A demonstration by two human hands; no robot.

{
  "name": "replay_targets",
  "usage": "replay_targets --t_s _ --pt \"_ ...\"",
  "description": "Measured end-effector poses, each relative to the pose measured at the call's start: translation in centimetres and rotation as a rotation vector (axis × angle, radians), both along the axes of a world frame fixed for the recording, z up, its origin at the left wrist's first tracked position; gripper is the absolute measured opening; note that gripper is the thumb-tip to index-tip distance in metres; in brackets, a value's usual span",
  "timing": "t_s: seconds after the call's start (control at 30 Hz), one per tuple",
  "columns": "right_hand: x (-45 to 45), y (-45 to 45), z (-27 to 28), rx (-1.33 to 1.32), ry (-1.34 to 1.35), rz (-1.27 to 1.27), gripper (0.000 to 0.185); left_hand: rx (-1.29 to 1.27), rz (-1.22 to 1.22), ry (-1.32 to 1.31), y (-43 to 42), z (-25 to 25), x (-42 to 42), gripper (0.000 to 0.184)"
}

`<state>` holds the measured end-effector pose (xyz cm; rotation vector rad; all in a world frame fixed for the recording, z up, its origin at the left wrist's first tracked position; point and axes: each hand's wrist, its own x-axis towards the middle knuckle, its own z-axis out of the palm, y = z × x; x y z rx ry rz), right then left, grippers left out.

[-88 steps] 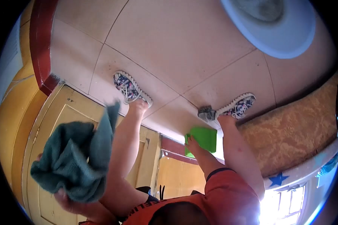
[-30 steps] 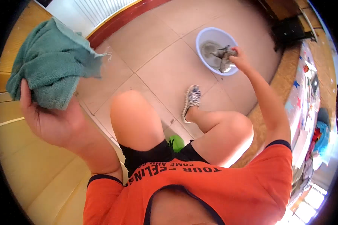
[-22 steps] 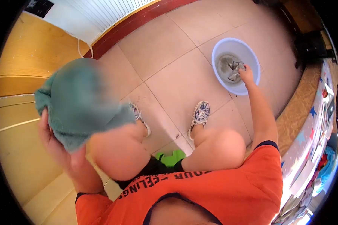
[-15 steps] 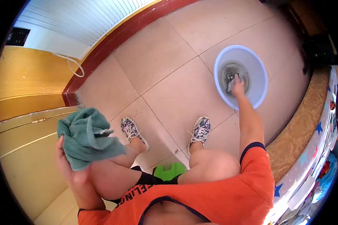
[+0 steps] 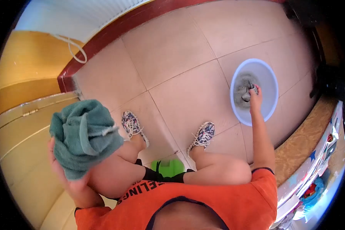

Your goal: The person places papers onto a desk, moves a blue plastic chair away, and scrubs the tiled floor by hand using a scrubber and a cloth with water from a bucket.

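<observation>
"Lowered since one second ago: grey rag. Then it was held close to the rim of the light-blue plastic basin; now it is seen well inside."

"By which hand is it held?"

"Right hand, reached in over the basin's near rim. Fingers closed on the rag, gripping it. Murky grey water is seen at the basin's bottom; whether the rag is touching it cannot be told."

"And the left hand?"

"Well apart from the basin, to its left. A teal terry towel, bunched and frayed at one edge, is gripped from beneath; most fingers are hidden by the cloth."

"What else is noted about the basin?"

"It is stood upright on pinkish floor tiles. Two patterned lace-up sneakers are planted to its left, the right one nearer. Farther down-left of the basin, between the legs, a green plastic stool is partly seen."
</observation>
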<state>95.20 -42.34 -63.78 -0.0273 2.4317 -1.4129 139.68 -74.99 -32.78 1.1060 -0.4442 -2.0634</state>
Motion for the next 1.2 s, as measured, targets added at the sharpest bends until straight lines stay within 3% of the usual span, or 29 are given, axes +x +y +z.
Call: replay_targets --t_s 0.03,0.1,0.13,0.17,0.23,0.33,0.4,0.43,0.5,0.57,0.6,0.7,0.8,0.87,0.93,1.03,1.07,1.1,1.13,1.17,1.2 --pt "0.5 -2.1 2.6 0.015 -0.004 0.024 0.039 -0.031 0.006 -0.010 0.4 -0.1 0.3 0.042" --pt "3.0 -6.6 5.9 0.126 0.118 0.596 0.039 0.010 -0.003 0.000 0.6 -0.4 2.4 0.042" --pt "4.4 -9.0 6.3 0.141 -0.001 0.711 0.040 0.033 -0.051 0.034 0.5 -0.7 3.5 0.042" --pt "5.2 -11.6 6.3 0.162 -0.112 0.821 0.041 0.119 0.051 0.107 0.4 -1.4 4.3 0.043" --pt "5.5 -16.0 2.0 0.161 0.092 1.046 0.043 0.131 0.114 0.071 0.7 -1.2 4.6 0.044" --pt "4.2 -22.8 -5.5 0.273 0.254 1.081 0.042 0.112 0.171 0.082 0.9 -0.7 5.9 0.048" --pt "3.6 -25.7 -11.4 0.284 0.459 0.763 0.042 0.104 0.185 0.017 1.1 -0.8 6.8 0.050" --pt "4.1 -26.3 -13.4 0.283 0.451 0.766 0.042 0.106 0.187 0.010 1.6 -0.8 7.5 0.050" --pt "9.4 -28.7 -14.9 0.215 0.817 0.597 0.043 0.070 0.241 -0.135 1.4 -0.7 8.2 0.050" --pt "18.0 -30.4 -13.8 -0.042 0.572 0.679 0.042 0.060 0.234 -0.205 0.4 -0.6 8.0 0.048" --pt "21.6 -31.1 -13.6 -0.006 0.452 0.915 0.042 0.044 0.234 -0.225 -0.1 -0.9 7.8 0.048" --pt "28.3 -30.7 -13.7 -0.103 0.548 1.376 0.043 0.017 0.233 -0.244 -0.7 -1.8 7.5 0.048" --pt "20.2 -30.7 -17.0 -0.227 0.385 1.421 0.042 -0.002 0.244 -0.274 -0.7 -2.1 7.9 0.048" --pt "12.4 -29.3 -14.5 0.205 0.556 1.038 0.044 -0.016 0.253 -0.295 -0.9 -2.2 8.0 0.048" --pt "5.4 -27.7 -13.6 0.443 0.702 0.690 0.043 -0.028 0.264 -0.309 -0.8 -2.0 8.2 0.049" --pt "5.1 -29.4 -16.5 0.393 0.895 0.524 0.042 -0.052 0.269 -0.311 -0.7 -1.9 8.3 0.049" --pt "8.2 -31.2 -16.7 0.279 0.763 0.597 0.042 -0.057 0.257 -0.305 -0.9 -2.1 8.2 0.049" --pt "13.1 -33.2 -14.0 0.010 0.388 0.642 0.042 -0.067 0.243 -0.298 -1.0 -2.2 8.3 0.049" --pt "18.0 -34.9 -15.1 0.034 0.451 0.770 0.042 -0.075 0.241 -0.285 -0.8 -2.0 8.6 0.049" --pt "23.1 -35.7 -15.5 -0.182 0.339 0.929 0.042 -0.087 0.236 -0.273 -0.7 -2.0 8.7 0.049" --pt "27.8 -35.9 -14.9 -0.152 0.349 1.086 0.042 -0.096 0.221 -0.271 -0.9 -2.1 8.8 0.049"
